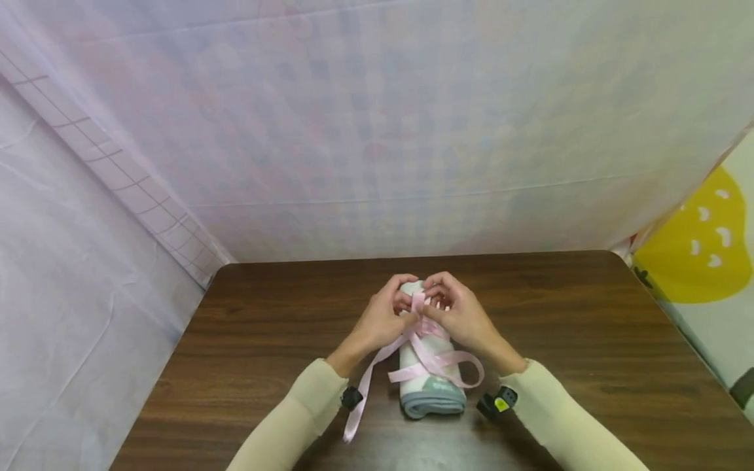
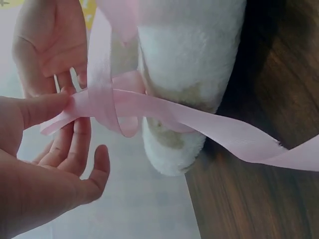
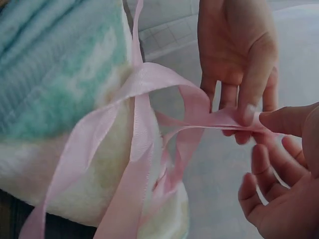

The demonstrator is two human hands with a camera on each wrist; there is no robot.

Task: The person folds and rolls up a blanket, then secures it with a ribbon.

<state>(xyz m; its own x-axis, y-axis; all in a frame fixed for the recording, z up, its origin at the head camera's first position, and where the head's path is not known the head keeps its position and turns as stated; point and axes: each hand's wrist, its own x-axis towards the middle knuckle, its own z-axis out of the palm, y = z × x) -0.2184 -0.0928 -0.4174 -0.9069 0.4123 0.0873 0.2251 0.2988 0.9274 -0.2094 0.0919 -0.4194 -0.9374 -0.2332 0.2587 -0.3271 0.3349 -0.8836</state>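
A rolled towel (image 1: 432, 361), white with green patches and a grey-blue folded end, lies on the table. Pink satin ribbon (image 1: 421, 356) goes around it, with a loop standing up and long tails trailing over the towel and the tabletop. My left hand (image 1: 385, 317) pinches a doubled length of the ribbon (image 2: 104, 102) between thumb and fingers, just off the towel's far part. Facing it, my right hand (image 1: 462, 314) holds the same ribbon (image 3: 219, 119) close to its tip, thumb above and fingers beneath. In the right wrist view both thumbs nearly meet there.
The brown wooden table (image 1: 265, 353) ends at a pale checked curtain (image 1: 377, 131) behind. White sheeting (image 1: 71, 294) hangs on the left, and a panel with a yellow shape (image 1: 701, 242) stands on the right. One ribbon tail (image 1: 356, 418) passes beside the left sleeve.
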